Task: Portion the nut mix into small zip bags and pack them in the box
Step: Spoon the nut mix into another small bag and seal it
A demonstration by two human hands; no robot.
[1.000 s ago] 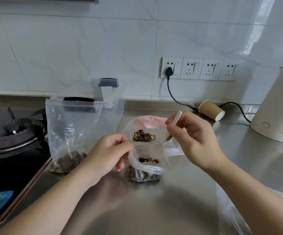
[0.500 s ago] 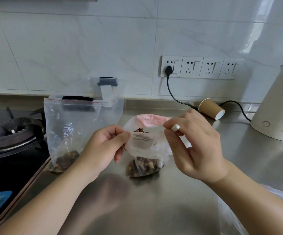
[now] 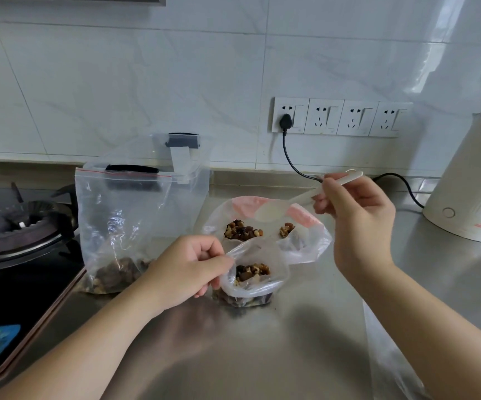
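**On a steel counter, under white tile**

Across the steel counter [image 3: 305, 342], a stove [image 3: 17, 226] is sitting far left and a white kettle [image 3: 470, 180] far right. At centre, the left hand [image 3: 187, 269] is pinching the small zip bag [image 3: 255, 277] of nut mix open; the right hand [image 3: 357, 217] is gripping a white spoon [image 3: 294, 202] above it.

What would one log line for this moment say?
left hand holds small clear zip bag open | right hand holds empty white plastic spoon | nuts below
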